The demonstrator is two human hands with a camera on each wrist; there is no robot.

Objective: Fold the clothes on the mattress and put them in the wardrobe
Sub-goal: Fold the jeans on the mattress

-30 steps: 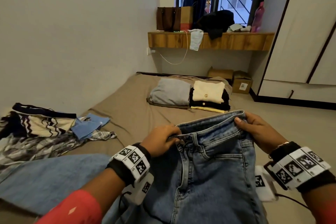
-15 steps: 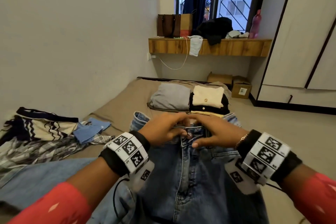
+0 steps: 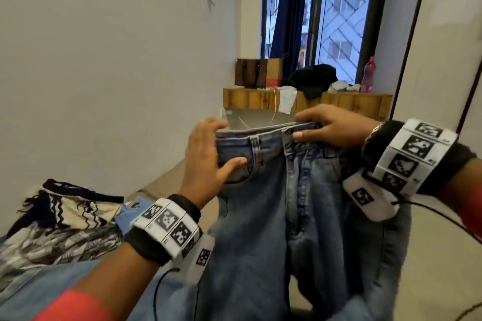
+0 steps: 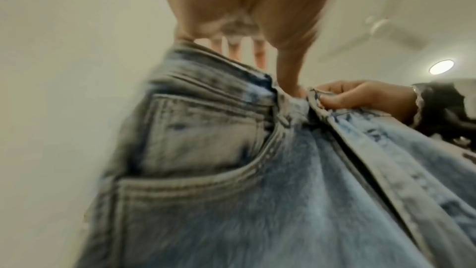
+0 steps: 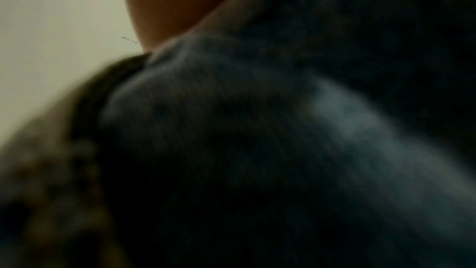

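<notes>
A pair of light blue jeans [image 3: 260,216] hangs in front of me, held up by its waistband. My left hand [image 3: 206,154] pinches the waistband's left end, thumb on the front by the pocket and fingers behind. My right hand [image 3: 333,125] grips the waistband right of the fly, fingers curled over the top edge. The left wrist view shows the jeans' front pocket [image 4: 206,150], my left thumb on the band, and the right hand [image 4: 360,97] pinching the edge. Only dark, blurred denim [image 5: 257,129] fills the right wrist view.
A heap of unfolded patterned clothes [image 3: 60,216] lies at the left on the tan mattress [image 3: 161,185], with a blue garment [image 3: 39,286] beneath my left arm. Behind are a wooden shelf [image 3: 250,99] with a bag [image 3: 250,73] and pink bottle [image 3: 369,75]. The wardrobe door [image 3: 443,60] stands right.
Both hands have risen with the jeans from lap height to in front of the shelf. From meeting at the fly, they have spread apart along the waistband. The folded stacks are now hidden.
</notes>
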